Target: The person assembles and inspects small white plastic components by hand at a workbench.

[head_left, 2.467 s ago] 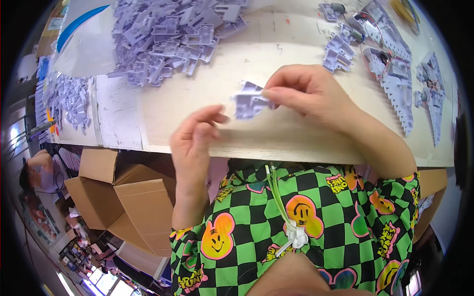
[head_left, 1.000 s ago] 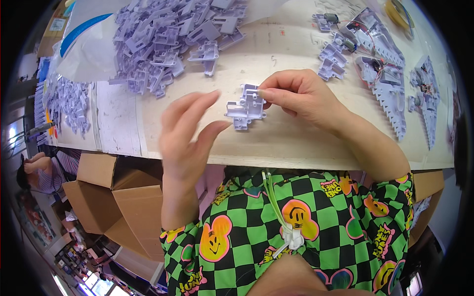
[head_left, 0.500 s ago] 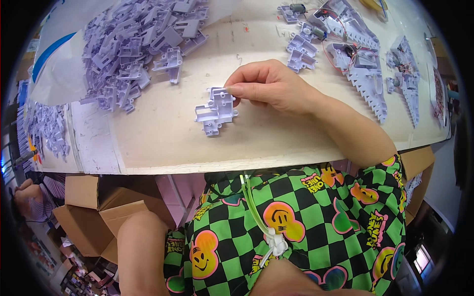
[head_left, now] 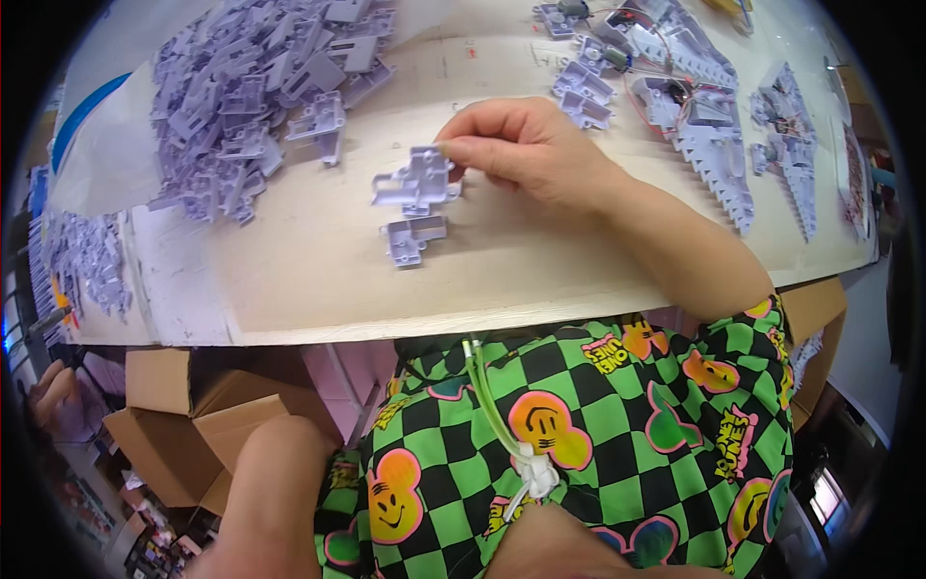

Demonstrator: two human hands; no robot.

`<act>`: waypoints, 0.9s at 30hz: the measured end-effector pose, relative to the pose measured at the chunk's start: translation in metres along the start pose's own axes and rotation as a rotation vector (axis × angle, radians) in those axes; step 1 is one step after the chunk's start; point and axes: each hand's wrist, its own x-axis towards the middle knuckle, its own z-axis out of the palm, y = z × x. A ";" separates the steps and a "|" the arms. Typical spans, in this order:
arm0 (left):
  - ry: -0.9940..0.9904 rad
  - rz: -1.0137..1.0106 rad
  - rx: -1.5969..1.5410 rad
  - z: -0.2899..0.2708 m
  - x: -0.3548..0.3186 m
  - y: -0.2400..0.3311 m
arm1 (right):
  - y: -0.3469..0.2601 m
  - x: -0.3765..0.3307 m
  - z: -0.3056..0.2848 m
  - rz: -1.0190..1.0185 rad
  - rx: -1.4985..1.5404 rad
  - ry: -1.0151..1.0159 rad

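**Right hand pinching lilac bracket at its right end; second bracket lies just below it**

We find the right hand (head_left: 526, 154) over the pale worktable (head_left: 289, 280), thumb and forefinger closed on the right-hand end of a lilac moulded plastic bracket (head_left: 417, 183). The bracket extends leftward from the fingertips, so its long axis runs roughly left to right across the table, with the free end pointing toward the person's left. We cannot tell whether it rests on the surface or is lifted just clear of it.

A second, smaller lilac bracket (head_left: 413, 238) lies flat on the table just below the held one, on the side nearer the person's body. The two look to be touching or very nearly so (the gap cannot be resolved). It lies down and to the left of the right fingertips.

The left hand is not in view; only the left forearm (head_left: 275, 492) shows, down below the table edge, well apart from both pieces. The right hand is therefore much the nearer to both brackets.

To the upper left, a heap of loose lilac parts (head_left: 251, 87) covers the table. To the upper right lie grey toothed assemblies (head_left: 714, 145) with red wiring, well apart from the held piece.
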 end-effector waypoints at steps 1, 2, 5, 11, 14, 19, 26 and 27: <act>-0.011 -0.006 -0.005 -0.002 -0.001 -0.005 | -0.001 0.000 -0.003 0.012 -0.033 0.037; 0.016 -0.019 0.286 -0.009 -0.023 -0.028 | 0.001 0.001 -0.005 0.025 -0.065 0.073; -0.490 -0.860 0.185 -0.008 -0.078 -0.017 | 0.011 0.012 0.016 -0.090 -0.204 -0.018; -1.192 -0.604 0.321 0.068 -0.133 -0.034 | 0.010 0.010 -0.004 -0.341 -0.500 0.263; -1.205 -0.566 0.342 0.075 -0.147 -0.034 | 0.006 0.011 -0.008 -0.320 -0.589 0.277; -1.039 -0.549 0.199 0.078 -0.157 -0.038 | 0.015 0.005 -0.005 -0.336 -0.615 0.255; -0.926 -0.463 0.206 0.065 -0.139 -0.053 | 0.019 0.004 -0.006 -0.313 -0.584 0.244; -0.934 -0.470 0.228 0.059 -0.134 -0.058 | 0.017 0.005 -0.005 -0.283 -0.590 0.245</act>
